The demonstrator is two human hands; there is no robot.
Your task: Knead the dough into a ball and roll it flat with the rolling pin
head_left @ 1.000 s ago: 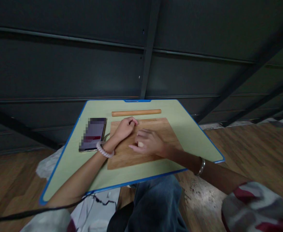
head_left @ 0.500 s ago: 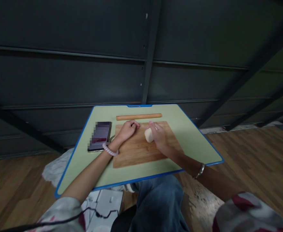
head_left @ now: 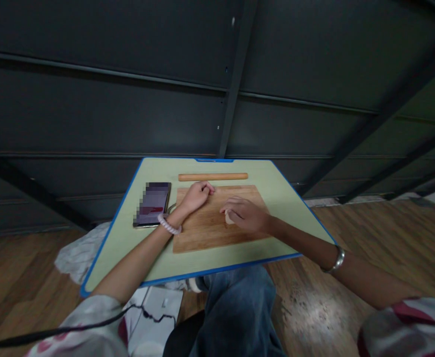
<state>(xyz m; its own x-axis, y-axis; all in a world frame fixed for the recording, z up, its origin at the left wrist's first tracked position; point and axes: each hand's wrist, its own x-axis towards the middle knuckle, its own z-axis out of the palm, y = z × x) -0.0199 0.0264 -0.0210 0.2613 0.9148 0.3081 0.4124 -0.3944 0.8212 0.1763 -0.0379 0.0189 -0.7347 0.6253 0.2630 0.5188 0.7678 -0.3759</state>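
A pale lump of dough (head_left: pixel 229 218) rests on the wooden cutting board (head_left: pixel 198 233). My right hand (head_left: pixel 250 214) is wrapped over it from the right, fingers bent around its top and far side, so only its left part shows. My left hand (head_left: pixel 197 196) lies at the board's upper left with its fingers curled in. Nothing shows in that hand, and it is apart from the dough. Just beyond both hands, a wooden rolling pin (head_left: pixel 213 176) lies crosswise behind the board.
A phone (head_left: pixel 152 204) lies left of the board, beside my left wrist. The small light-green table (head_left: pixel 117 248) has a blue rim. Dark metal panels (head_left: pixel 165 119) stand behind it. A black cable (head_left: pixel 91 326) crosses near my left sleeve, and my knees are under the near edge.
My right hand has turned from holding the dough at its right side to covering it from above, with the forearm swung outward to the right. The left hand stays in place.
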